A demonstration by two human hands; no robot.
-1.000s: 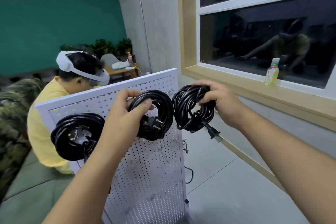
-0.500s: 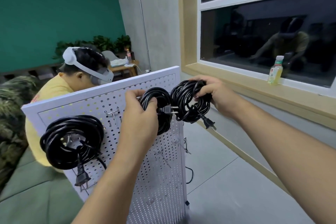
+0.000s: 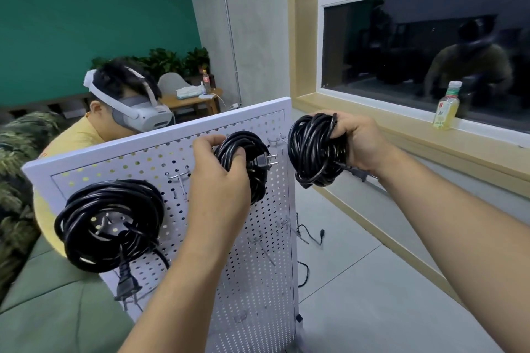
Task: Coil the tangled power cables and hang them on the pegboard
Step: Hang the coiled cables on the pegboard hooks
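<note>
Gripping the middle coil [image 3: 244,143] at the pegboard [image 3: 258,252] with your left hand [image 3: 218,180], you clutch the right coil [image 3: 309,149] in your right hand [image 3: 361,143]; the left coil [image 3: 114,192] hangs pegged.

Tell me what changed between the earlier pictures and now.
The right hand has drawn the right coil rightward, away from the middle coil and past the edge of the pegboard; a bare hook now shows between them. Nothing was taken or let go. The left hand still grips the middle coil at the board; the hanging coil stays at the left.
</note>
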